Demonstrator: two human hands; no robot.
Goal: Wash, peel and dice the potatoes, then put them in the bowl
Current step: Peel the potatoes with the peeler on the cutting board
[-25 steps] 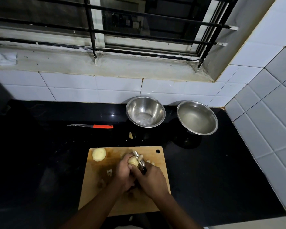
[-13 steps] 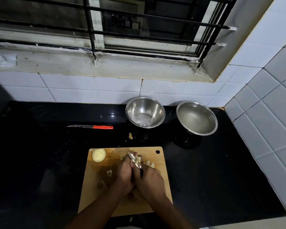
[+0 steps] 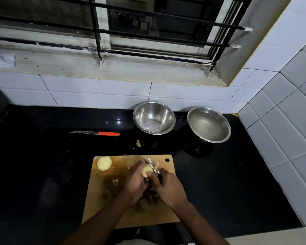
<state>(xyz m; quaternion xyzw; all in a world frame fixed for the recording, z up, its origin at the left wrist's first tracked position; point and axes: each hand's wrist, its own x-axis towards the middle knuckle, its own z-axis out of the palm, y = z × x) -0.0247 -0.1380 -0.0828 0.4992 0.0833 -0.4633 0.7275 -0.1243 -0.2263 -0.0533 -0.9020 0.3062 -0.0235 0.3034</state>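
Observation:
Over the wooden cutting board (image 3: pixel 102 197), my left hand (image 3: pixel 135 183) grips a pale, partly peeled potato (image 3: pixel 146 170). My right hand (image 3: pixel 168 188) holds a metal peeler (image 3: pixel 153 165) whose blade lies against the potato's far side. A second peeled potato (image 3: pixel 104 163) lies at the board's far left corner. Peel scraps (image 3: pixel 115 182) are scattered on the board, partly hidden under my hands. Two steel bowls stand against the back wall: the left bowl (image 3: pixel 154 117) and the right bowl (image 3: pixel 208 123).
A knife with an orange handle (image 3: pixel 99 133) lies on the black counter left of the bowls. A small potato scrap (image 3: pixel 138 143) sits on the counter beyond the board. White tiled walls close in the back and the right side.
The peeler pushed forward over the potato and came back; the potato's pale face shows again between my hands. Bowls, knife and the other potato have not moved.

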